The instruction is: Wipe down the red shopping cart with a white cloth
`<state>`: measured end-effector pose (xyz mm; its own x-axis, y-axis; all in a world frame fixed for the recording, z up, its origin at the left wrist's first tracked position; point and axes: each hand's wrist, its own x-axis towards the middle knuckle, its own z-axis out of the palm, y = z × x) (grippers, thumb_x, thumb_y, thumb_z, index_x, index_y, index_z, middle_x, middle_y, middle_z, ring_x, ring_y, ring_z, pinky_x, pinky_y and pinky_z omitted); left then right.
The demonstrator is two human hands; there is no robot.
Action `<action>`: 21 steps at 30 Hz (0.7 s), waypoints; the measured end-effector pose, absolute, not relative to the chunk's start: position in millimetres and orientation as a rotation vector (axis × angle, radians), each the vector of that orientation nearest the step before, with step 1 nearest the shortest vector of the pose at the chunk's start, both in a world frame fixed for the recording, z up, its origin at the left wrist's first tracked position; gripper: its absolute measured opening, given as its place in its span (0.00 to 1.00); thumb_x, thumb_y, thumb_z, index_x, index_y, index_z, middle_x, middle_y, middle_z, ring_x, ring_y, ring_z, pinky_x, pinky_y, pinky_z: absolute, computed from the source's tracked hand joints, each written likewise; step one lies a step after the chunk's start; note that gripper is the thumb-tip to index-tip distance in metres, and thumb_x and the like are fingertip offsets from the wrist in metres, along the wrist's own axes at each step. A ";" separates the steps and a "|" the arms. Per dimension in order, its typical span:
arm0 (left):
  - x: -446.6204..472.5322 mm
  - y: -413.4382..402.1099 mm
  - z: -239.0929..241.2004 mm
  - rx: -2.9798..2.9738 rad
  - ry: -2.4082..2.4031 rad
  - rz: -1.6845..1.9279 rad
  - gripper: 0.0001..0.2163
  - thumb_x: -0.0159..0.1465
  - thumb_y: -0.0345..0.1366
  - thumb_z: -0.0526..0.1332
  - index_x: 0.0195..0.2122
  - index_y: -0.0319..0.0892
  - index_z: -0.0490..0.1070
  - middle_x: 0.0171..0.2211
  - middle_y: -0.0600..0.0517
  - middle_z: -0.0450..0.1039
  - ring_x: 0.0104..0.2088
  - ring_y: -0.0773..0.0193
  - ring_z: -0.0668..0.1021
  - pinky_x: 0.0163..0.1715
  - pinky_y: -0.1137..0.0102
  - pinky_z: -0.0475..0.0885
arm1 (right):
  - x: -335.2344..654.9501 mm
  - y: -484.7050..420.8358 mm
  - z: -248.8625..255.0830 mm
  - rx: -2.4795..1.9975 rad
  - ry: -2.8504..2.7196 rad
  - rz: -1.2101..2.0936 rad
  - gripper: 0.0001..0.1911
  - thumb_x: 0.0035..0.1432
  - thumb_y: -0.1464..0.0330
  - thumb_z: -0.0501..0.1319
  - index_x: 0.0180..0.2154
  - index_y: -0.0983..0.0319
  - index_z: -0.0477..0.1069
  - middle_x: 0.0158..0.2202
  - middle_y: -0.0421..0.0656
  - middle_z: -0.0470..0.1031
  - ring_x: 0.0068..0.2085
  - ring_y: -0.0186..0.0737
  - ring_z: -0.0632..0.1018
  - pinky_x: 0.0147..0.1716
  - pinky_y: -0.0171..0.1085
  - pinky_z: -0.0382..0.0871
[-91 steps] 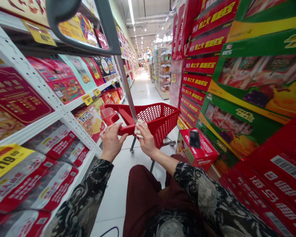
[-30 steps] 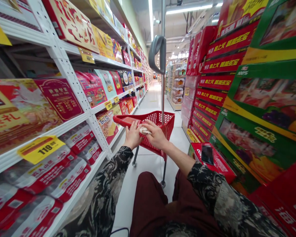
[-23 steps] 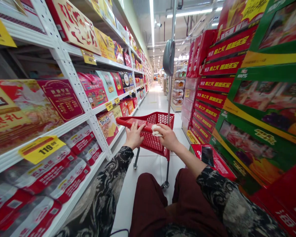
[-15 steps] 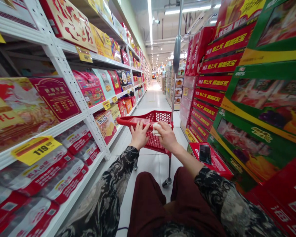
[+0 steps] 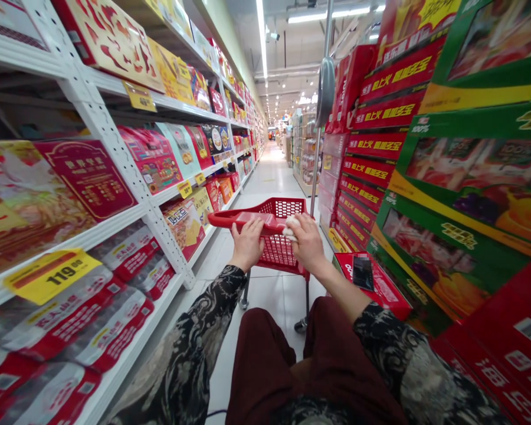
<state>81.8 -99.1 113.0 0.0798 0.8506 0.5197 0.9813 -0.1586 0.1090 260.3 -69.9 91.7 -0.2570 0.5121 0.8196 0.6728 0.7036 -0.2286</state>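
A small red plastic shopping cart with a perforated basket stands in front of my knees. My left hand grips the middle of its red handle, fingers curled over the top. Bunched under the fingers of my right hand is a white cloth, pressed against the handle's right end. A thin metal pole rises from the cart's right side, with a grey oval piece partway up.
White shelves with boxed snacks and bottle packs line the left. Stacked red cartons and green gift boxes line the right. A phone lies on a low red carton. The tiled aisle runs straight ahead.
My right hand and the white cloth have shifted slightly right along the handle. My left hand stays in about the same place on it. The view has turned a little.
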 end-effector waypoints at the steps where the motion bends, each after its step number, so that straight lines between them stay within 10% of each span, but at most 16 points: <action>1: 82.8 -99.0 114.2 -2.100 -1.828 -0.698 0.23 0.57 0.30 0.51 0.56 0.44 0.62 0.58 0.47 0.64 0.58 0.56 0.64 0.60 0.43 0.44 | 251.5 -71.5 92.6 -0.906 -1.962 -0.216 0.23 0.49 0.78 0.54 0.48 0.65 0.69 0.56 0.52 0.65 0.59 0.49 0.61 0.58 0.51 0.55; 21: 95.6 -104.6 116.8 -1.999 -1.888 -0.530 0.26 0.56 0.33 0.51 0.58 0.39 0.58 0.61 0.43 0.57 0.61 0.53 0.60 0.58 0.48 0.51 | 286.2 -62.8 92.7 -1.090 -1.872 -0.192 0.23 0.51 0.79 0.50 0.49 0.63 0.68 0.55 0.50 0.65 0.58 0.47 0.62 0.56 0.51 0.53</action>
